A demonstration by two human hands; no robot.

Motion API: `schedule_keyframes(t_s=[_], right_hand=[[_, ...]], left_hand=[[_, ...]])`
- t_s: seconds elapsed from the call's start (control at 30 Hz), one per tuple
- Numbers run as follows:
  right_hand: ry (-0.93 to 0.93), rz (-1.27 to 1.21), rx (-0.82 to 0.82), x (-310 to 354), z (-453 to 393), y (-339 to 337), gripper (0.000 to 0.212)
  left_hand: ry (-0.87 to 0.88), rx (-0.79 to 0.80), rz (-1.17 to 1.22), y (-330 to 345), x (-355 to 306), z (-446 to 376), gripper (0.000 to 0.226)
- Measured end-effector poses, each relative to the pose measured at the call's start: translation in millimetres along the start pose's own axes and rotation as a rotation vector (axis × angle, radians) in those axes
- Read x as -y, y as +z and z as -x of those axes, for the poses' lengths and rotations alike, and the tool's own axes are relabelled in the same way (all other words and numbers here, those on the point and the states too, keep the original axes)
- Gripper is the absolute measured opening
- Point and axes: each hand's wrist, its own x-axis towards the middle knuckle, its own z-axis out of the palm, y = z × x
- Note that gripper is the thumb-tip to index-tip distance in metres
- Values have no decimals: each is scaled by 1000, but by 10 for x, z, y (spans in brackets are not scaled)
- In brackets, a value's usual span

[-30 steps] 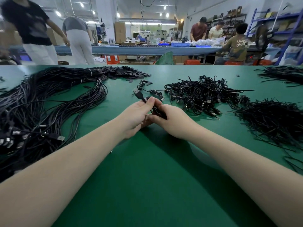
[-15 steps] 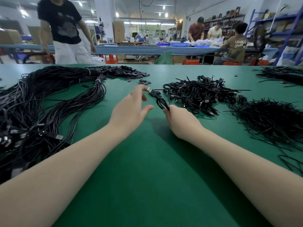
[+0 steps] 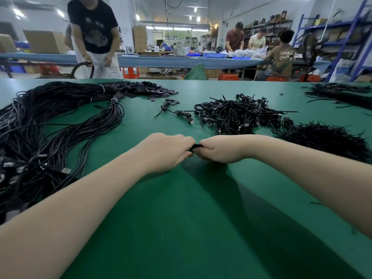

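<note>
My left hand (image 3: 167,152) and my right hand (image 3: 219,149) meet knuckle to knuckle over the green table (image 3: 181,228). Both grip a small coiled black cable (image 3: 194,147); only a short dark piece shows between the fists, the rest is hidden inside the fingers. A heap of bundled black USB cables (image 3: 237,115) lies just beyond the hands. One loose cable with a USB plug (image 3: 181,113) lies to the left of that heap.
A large mass of long black cables (image 3: 50,125) covers the table's left side. A pile of black ties (image 3: 326,137) lies at right, another (image 3: 338,93) at far right. Black strips (image 3: 145,89) lie at the back. A person in a black shirt (image 3: 94,35) stands beyond the table.
My left hand, which was reaching forward with spread fingers, has come back and closed on the cable beside my right hand. Both hands have pulled nearer to me. The standing person moved right.
</note>
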Motion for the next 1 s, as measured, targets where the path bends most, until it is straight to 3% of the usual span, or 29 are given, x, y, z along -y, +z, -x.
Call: schedule_keyframes(t_s=[0.13,0.2,0.27,0.4,0.47,0.6,0.8,1.0], right_hand=[[-107,665,-243,-133,62,14,33],[-102,754,-318,-292,131,-119,44],[61,741,-329,-538,274,-333,59],[571,800,-211,-1138,675,-604,39],[678,729,-104,-1360,783,-532,39],[615,714,-124,-1520,741,-295,45],[596,935,-34,-1561,474,-71,30],[528,1104,-148,-1445,362,-41,26]], left_hand=[[-47,56,55,11,-79,-39,18],[-80,108,66,46,-75,-38,22],[-156,198,168,72,-39,-23,28],[-250,246,364,73,11,-52,34],[-253,246,374,77,9,-59,35],[-258,260,396,77,6,-65,36],[-292,256,416,88,-1,-74,36],[-361,424,421,-26,-17,-222,35]])
